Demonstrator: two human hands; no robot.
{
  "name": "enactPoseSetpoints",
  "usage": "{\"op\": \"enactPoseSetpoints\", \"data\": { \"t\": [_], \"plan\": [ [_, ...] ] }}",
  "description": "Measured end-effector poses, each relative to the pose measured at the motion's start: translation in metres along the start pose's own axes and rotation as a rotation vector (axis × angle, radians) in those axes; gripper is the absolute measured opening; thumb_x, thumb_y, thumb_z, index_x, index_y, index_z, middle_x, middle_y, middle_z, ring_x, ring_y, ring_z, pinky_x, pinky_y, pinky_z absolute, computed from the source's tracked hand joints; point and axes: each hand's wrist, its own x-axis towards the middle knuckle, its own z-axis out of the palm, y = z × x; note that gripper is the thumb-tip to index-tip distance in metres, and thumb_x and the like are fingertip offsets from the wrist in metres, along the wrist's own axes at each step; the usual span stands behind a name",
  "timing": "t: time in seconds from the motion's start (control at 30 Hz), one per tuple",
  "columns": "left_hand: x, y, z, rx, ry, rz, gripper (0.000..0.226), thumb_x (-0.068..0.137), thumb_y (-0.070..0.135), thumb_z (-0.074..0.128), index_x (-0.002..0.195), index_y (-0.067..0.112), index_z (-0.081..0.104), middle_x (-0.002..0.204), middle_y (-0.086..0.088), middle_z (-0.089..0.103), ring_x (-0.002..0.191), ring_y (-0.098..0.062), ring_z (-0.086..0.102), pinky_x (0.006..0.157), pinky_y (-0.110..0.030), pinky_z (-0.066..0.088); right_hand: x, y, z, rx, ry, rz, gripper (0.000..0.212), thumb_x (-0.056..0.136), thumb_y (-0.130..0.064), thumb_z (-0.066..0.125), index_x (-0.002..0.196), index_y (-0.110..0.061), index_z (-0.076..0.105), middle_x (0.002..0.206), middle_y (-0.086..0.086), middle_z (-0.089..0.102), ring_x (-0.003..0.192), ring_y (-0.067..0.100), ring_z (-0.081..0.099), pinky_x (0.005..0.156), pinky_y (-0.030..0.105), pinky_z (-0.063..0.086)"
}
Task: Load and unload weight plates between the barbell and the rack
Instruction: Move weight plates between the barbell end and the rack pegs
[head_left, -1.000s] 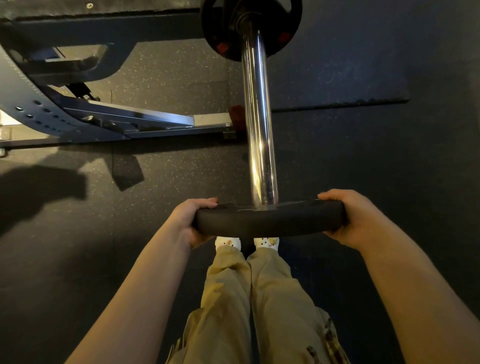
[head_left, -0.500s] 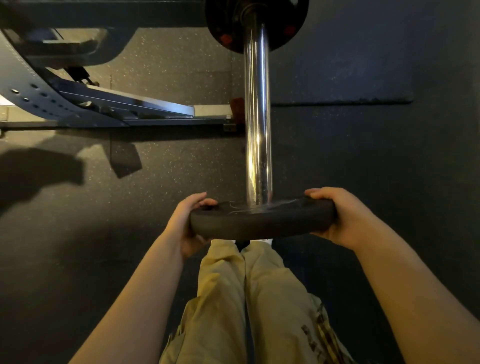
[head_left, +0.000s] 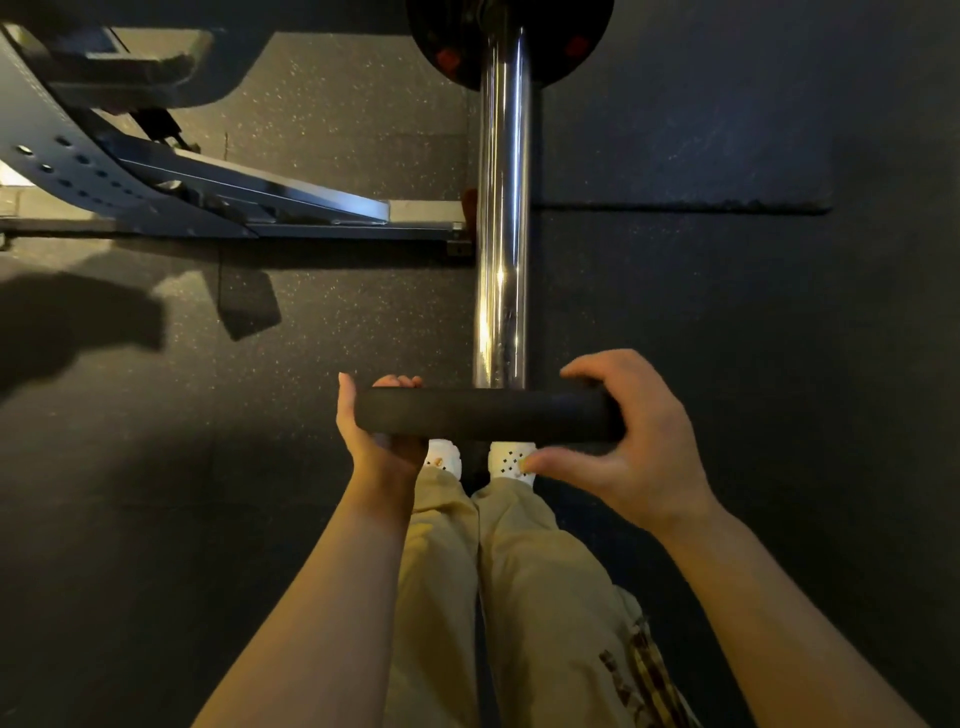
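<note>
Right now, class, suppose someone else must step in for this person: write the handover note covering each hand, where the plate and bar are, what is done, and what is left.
Left hand: grips the left edge of the black plate.
Right hand: curled round the plate's right edge, thumb beneath.
The plate, seen edge-on, sits at the near end of the chrome barbell sleeve; whether it is on the sleeve cannot be told.
Another plate sits at the sleeve's far end.
Done: plate gripped in both hands at the bar's end.
Left: slide it along the sleeve, or carry it to the rack.
</note>
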Motion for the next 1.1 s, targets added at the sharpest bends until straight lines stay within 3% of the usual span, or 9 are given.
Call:
{"op": "enactPoseSetpoints", "data": {
  "t": [0.17, 0.33, 0.4, 0.5, 0.6, 0.7, 0.8, 0.97, 1.1],
  "plan": [
    [-0.019, -0.007, 0.0, -0.009, 0.101, 0.021, 0.038, 0.093, 0.053, 0.05, 0.09, 0.016, 0.06, 0.098, -0.009, 0.064, 0.103, -0.027, 0.061, 0.103, -0.044, 0.046, 0.017, -0.013, -0.005, -0.176, -0.047, -0.111, 0.057, 0.065, -0.076, 0.057, 0.084, -0.023, 0.057, 0.076, -0.014, 0.055, 0.066, 0.0, 0.051, 0.061, 0.019, 0.045],
    [-0.02, -0.009, -0.006, 0.013, 0.07, 0.047, 0.045, 0.095, 0.055, 0.046, 0.111, 0.016, 0.06, 0.107, -0.011, 0.064, 0.105, -0.029, 0.06, 0.103, -0.045, 0.045, 0.011, -0.018, -0.004, -0.189, -0.078, -0.09, 0.054, 0.064, -0.079, 0.054, 0.08, -0.027, 0.055, 0.068, -0.018, 0.051, 0.061, -0.003, 0.051, 0.055, 0.02, 0.046],
    [-0.022, -0.013, -0.017, -0.005, 0.07, 0.014, 0.043, 0.095, 0.055, 0.046, 0.107, 0.016, 0.061, 0.107, -0.013, 0.064, 0.102, -0.03, 0.06, 0.1, -0.046, 0.046, 0.0, -0.017, 0.002, -0.187, -0.11, -0.071, 0.052, 0.064, -0.079, 0.054, 0.08, -0.03, 0.054, 0.068, -0.02, 0.05, 0.06, -0.004, 0.052, 0.055, 0.017, 0.045],
    [-0.026, -0.021, -0.041, -0.002, 0.082, -0.049, 0.041, 0.097, 0.051, 0.043, 0.104, 0.015, 0.06, 0.107, -0.016, 0.062, 0.1, -0.032, 0.06, 0.096, -0.048, 0.047, -0.02, -0.015, 0.016, -0.082, -0.166, 0.077, 0.049, 0.06, -0.082, 0.054, 0.078, -0.037, 0.051, 0.072, -0.017, 0.057, 0.067, -0.002, 0.057, 0.06, 0.015, 0.045],
    [-0.022, -0.017, -0.062, 0.046, 0.115, -0.115, 0.045, 0.099, 0.051, 0.036, 0.098, 0.012, 0.058, 0.107, -0.014, 0.061, 0.102, -0.033, 0.059, 0.097, -0.047, 0.043, -0.028, -0.02, 0.028, 0.035, -0.155, 0.287, 0.058, 0.055, -0.081, 0.057, 0.081, -0.03, 0.059, 0.075, -0.008, 0.064, 0.068, 0.002, 0.062, 0.064, 0.026, 0.054],
    [-0.021, 0.005, -0.079, 0.181, 0.117, -0.157, 0.057, 0.093, 0.065, 0.034, 0.096, 0.015, 0.061, 0.108, -0.011, 0.063, 0.106, -0.03, 0.059, 0.094, -0.046, 0.04, -0.028, -0.032, 0.034, 0.224, -0.144, 0.451, 0.057, 0.053, -0.072, 0.065, 0.083, -0.023, 0.064, 0.076, -0.003, 0.069, 0.068, 0.008, 0.067, 0.069, 0.036, 0.058],
    [-0.038, 0.035, -0.08, 0.27, 0.033, -0.064, 0.067, 0.09, 0.071, 0.037, 0.106, 0.013, 0.066, 0.102, -0.009, 0.066, 0.099, -0.027, 0.06, 0.084, -0.044, 0.046, -0.021, -0.052, 0.033, 0.397, -0.118, 0.499, 0.051, 0.054, -0.062, 0.07, 0.08, -0.017, 0.065, 0.066, -0.007, 0.068, 0.061, 0.006, 0.065, 0.066, 0.034, 0.053],
    [-0.092, 0.098, -0.076, 0.426, -0.115, 0.179, 0.067, 0.088, 0.073, 0.032, 0.096, 0.015, 0.065, 0.101, -0.009, 0.063, 0.095, -0.026, 0.06, 0.083, -0.039, 0.048, -0.005, -0.113, 0.03, 0.628, -0.068, 0.556, 0.039, 0.058, -0.048, 0.072, 0.076, -0.015, 0.061, 0.05, -0.011, 0.059, 0.047, 0.001, 0.056, 0.058, 0.025, 0.042],
    [-0.132, 0.155, -0.089, 0.492, -0.184, 0.374, 0.082, 0.074, 0.077, 0.034, 0.116, 0.014, 0.063, 0.107, -0.009, 0.066, 0.099, -0.026, 0.064, 0.096, -0.045, 0.049, 0.01, -0.181, 0.032, 0.676, -0.062, 0.556, 0.039, 0.059, -0.049, 0.074, 0.066, -0.015, 0.057, 0.052, -0.003, 0.052, 0.052, 0.012, 0.049, 0.063, 0.031, 0.044]
  ]
}}
